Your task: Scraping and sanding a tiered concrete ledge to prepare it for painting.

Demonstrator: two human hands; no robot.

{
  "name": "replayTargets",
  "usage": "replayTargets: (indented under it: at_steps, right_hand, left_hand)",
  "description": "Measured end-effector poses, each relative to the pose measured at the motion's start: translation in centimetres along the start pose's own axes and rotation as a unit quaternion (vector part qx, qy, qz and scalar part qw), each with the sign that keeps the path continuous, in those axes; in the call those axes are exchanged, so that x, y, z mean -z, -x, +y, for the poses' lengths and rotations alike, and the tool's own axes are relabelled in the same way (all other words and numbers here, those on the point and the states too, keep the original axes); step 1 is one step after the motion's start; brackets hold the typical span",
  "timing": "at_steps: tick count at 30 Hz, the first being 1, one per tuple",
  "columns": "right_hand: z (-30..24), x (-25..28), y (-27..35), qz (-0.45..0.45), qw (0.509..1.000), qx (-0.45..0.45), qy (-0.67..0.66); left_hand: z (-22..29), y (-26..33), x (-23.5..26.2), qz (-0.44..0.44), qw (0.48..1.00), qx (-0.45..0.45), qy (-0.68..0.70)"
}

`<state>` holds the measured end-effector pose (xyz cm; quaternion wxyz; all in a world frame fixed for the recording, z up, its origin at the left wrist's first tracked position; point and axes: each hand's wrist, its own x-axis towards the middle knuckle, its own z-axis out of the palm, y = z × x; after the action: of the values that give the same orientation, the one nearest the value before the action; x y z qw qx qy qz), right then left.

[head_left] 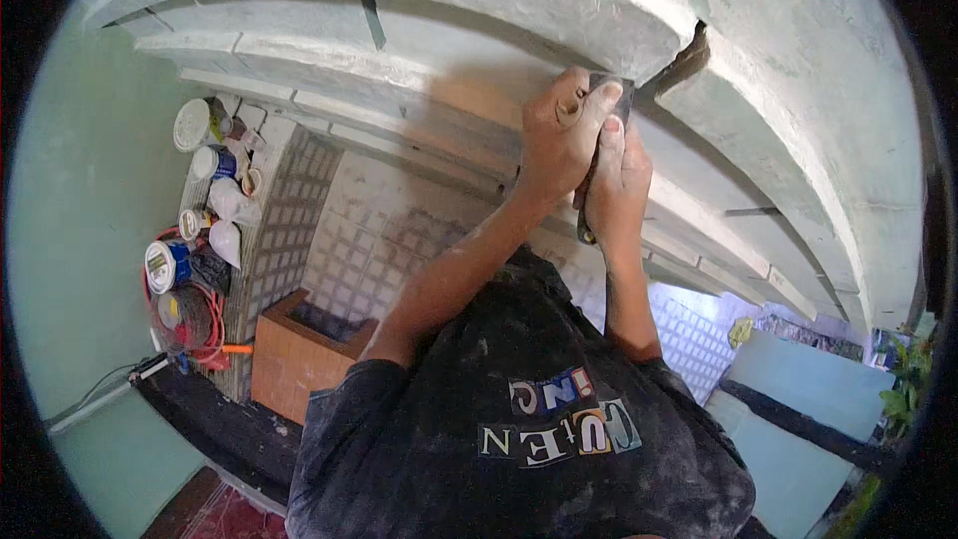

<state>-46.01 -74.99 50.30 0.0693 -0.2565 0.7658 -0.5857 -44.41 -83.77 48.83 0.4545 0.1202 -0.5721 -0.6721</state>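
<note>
Both my hands are raised against a pale, plastered curved ledge [599, 20]. Dust covers my fingers. My left hand [555, 140] is closed around the upper end of a dark, flat scraper [626, 98], its thumb pressed along the face. Lower down, my right hand [621, 185] wraps the same scraper, and the handle's end sticks out below the fingers. The upper end lies close to the ledge's edge, next to a dark gap [687, 60] in the plaster. Whether it touches the surface, I cannot tell. My fingers hide most of the tool.
Several stepped, curved ledges run across the upper view. On the left, a slatted bench [261, 195] bears tubs, bags and a blue-and-white bucket [168, 265]. A red hose [215, 334] lies coiled nearby. Below stands an orange-brown box [289, 369]. Pale blue panels [798, 379] are at right.
</note>
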Motion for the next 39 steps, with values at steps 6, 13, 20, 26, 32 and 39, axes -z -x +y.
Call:
replayTargets:
  at_steps: [6,13,20,26,32,39]
  right_hand:
    - [-0.1,0.6,-0.3,-0.038,0.998,-0.053,-0.018]
    - [-1.0,0.6,-0.6,-0.057,0.993,-0.104,-0.025]
    - [-1.5,0.2,-1.1,-0.044,0.995,-0.091,-0.023]
    - [0.7,0.0,-0.4,0.000,1.000,0.010,-0.014]
    - [-0.1,0.4,-0.8,-0.029,0.999,-0.021,0.041]
    - [0.0,1.1,-0.2,-0.039,0.998,-0.047,0.022]
  left_hand:
    - [0.5,-0.1,-0.4,0.010,0.997,-0.006,0.072]
    - [0.5,-0.1,-0.1,0.015,0.999,0.020,0.029]
    - [0.7,-0.4,-0.1,0.014,1.000,0.008,-0.001]
    - [0.9,0.2,-0.6,0.024,0.999,0.032,0.014]
    - [0.7,0.0,0.2,-0.010,0.996,0.073,-0.051]
    - [2.2,0.1,-0.4,0.003,0.998,0.049,0.033]
